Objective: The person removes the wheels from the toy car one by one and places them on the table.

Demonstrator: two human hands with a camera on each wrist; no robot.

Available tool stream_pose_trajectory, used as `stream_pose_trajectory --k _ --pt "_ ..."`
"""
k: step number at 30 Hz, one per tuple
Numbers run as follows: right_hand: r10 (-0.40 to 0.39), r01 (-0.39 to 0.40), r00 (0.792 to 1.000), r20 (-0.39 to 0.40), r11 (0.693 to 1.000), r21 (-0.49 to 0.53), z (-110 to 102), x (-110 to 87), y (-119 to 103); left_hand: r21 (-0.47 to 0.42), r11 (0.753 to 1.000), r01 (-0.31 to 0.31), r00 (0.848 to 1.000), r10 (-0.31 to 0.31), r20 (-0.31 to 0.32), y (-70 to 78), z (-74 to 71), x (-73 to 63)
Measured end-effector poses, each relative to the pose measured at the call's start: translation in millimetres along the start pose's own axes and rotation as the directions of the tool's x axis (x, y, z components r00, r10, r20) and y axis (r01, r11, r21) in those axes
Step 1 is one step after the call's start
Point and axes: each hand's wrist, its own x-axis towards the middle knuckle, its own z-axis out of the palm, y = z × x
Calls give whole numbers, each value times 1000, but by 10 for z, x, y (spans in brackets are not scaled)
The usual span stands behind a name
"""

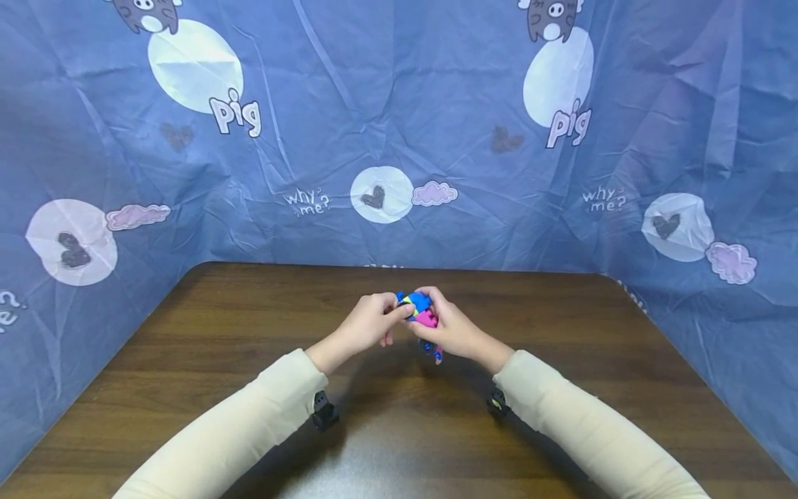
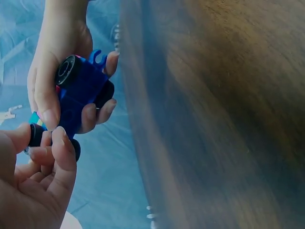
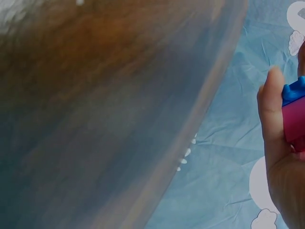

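Observation:
A toy car of building blocks (image 1: 420, 301), blue and pink with a bit of yellow-green, is held up between both hands above the table. My right hand (image 1: 460, 331) grips its body, with the thumb on one side and fingers on the other. My left hand (image 1: 364, 324) pinches the opposite end, around a black wheel (image 2: 36, 135). The left wrist view shows the blue underside (image 2: 76, 102), several black wheels and a blue hook at one end. In the right wrist view only a pink and blue part (image 3: 294, 119) appears at the edge; the rest is cut off.
The brown wooden table (image 1: 399, 443) spreads beneath the hands. Behind it and at both sides hangs a blue printed cloth (image 1: 399, 125). A small black device (image 1: 323, 412) sits under the left sleeve cuff, another (image 1: 497, 403) under the right.

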Motion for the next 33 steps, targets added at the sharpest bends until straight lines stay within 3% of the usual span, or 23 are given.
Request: stream_pose_trajectory --k 5,12,21,27,33 --pt "-16 16 1000 -23 1000 3 -9 0 11 59 998 -12 1000 11 15 16 14 16" --pt "-19 19 1000 -17 1000 -19 -28 -19 -8 -7 1000 2 997 -1 71 -14 20 25" --pt "-34 32 997 -62 999 -32 4 -28 -20 42 997 -64 996 66 -67 -36 15 20" --pt "-15 13 998 -57 999 -43 -16 -55 -138 43 999 -29 995 34 -97 17 35 7" --pt "-24 20 996 -85 999 -47 24 -46 18 24 1000 9 994 -6 -108 41 80 1"
